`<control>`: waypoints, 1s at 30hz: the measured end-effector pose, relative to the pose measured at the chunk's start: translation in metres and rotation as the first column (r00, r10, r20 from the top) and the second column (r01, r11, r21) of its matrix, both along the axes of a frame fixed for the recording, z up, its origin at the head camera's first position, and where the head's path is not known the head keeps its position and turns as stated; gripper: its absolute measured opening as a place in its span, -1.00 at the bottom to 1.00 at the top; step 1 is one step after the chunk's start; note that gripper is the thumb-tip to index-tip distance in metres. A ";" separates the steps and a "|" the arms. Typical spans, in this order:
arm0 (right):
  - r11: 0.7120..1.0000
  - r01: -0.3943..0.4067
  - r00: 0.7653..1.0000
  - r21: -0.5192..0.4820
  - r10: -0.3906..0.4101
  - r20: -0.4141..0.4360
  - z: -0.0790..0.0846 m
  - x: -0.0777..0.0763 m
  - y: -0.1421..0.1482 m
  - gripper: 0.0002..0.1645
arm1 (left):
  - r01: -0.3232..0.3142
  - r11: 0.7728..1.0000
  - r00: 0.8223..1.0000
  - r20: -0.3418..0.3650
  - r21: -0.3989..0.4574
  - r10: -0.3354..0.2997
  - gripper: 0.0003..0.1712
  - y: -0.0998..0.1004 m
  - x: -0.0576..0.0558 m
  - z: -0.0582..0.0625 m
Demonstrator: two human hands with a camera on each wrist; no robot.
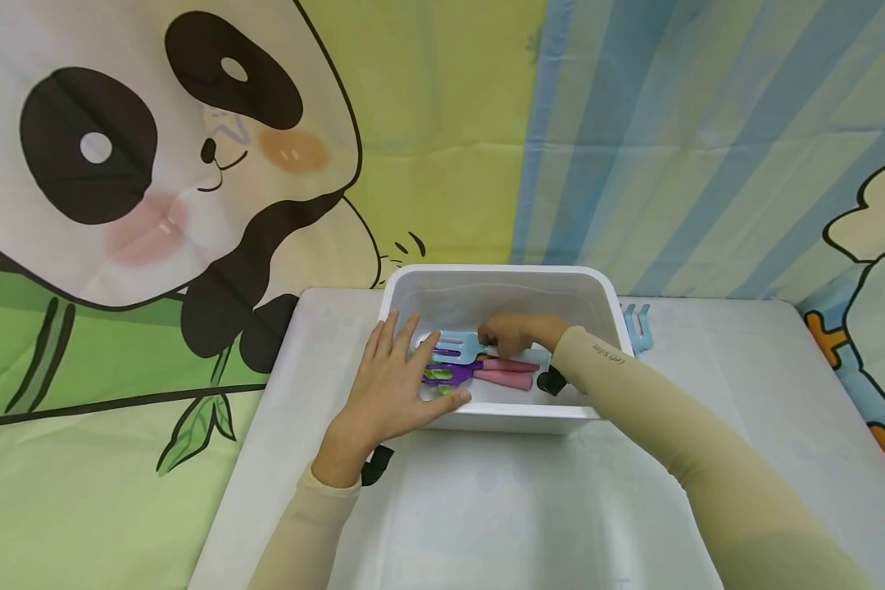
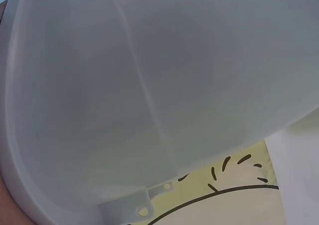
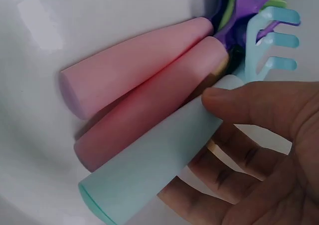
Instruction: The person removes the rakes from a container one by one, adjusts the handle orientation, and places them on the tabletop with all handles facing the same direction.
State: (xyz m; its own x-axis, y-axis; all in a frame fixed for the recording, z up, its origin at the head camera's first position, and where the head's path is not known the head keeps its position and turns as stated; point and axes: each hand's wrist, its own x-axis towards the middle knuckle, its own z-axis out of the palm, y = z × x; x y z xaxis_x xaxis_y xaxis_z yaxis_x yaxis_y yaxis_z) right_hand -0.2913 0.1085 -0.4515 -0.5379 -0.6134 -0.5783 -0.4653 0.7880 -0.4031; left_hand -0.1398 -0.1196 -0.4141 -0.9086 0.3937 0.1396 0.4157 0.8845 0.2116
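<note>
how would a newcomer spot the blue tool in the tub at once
Find the white tub, then look inside for the right hand. It holds the blue tool. Its handle is pale blue, unlike the pink handles beside it.

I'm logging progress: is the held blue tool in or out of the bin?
In: the head view shows the held blue tool inside the bin.

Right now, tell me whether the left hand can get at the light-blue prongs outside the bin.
Probably not easily: the white bin and right forearm lie between the left hand and the light-blue prongs.
</note>
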 end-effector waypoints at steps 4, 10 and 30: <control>0.999 0.044 0.998 -0.001 -0.044 0.044 0.001 0.000 0.002 -0.61 | 0.003 1.000 1.000 0.001 0.000 -0.003 0.20 0.000 0.000 0.000; 0.998 0.061 0.997 0.022 -0.062 0.054 0.004 0.001 0.005 -0.63 | 0.009 1.000 1.000 -0.001 -0.006 -0.009 0.19 0.000 0.000 0.000; 0.919 0.308 0.946 -0.247 -0.266 0.186 0.046 0.008 0.031 -0.49 | 0.014 1.000 1.000 0.002 -0.004 -0.014 0.20 -0.001 -0.001 0.001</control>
